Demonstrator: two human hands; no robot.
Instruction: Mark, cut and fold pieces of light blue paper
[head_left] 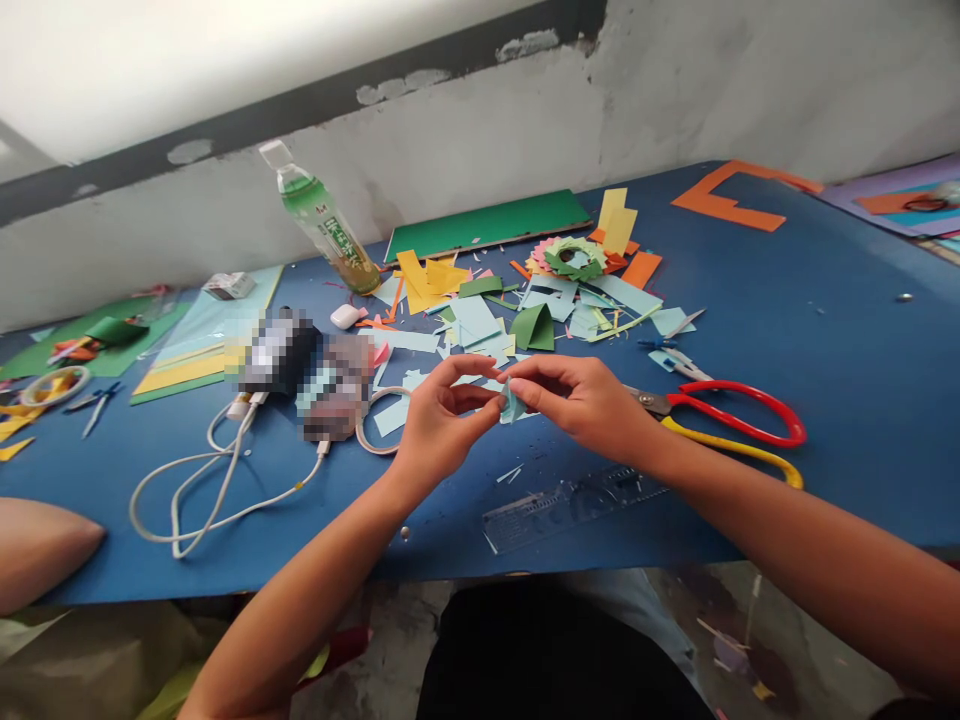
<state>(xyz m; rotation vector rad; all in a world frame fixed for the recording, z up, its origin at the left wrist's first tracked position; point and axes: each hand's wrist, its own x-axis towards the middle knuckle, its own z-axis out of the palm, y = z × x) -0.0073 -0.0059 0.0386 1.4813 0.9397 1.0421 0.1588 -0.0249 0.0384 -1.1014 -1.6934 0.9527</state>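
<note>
Between the fingertips of both hands is a small folded piece of light blue paper, held over the table. My left hand pinches its left side, and my right hand pinches it from the right. Just beyond them lies a heap of cut paper scraps in light blue, green and yellow. A folded paper ring in green and pink rests on the far part of the heap. Scissors with red and yellow handles lie partly behind my right forearm. A clear plastic ruler lies in front of my hands.
A green-labelled drink bottle stands tilted in view at the back. White cables run to blurred devices on the left. A green board lies by the wall, an orange paper frame at the back right. Another person's arm rests at the left edge.
</note>
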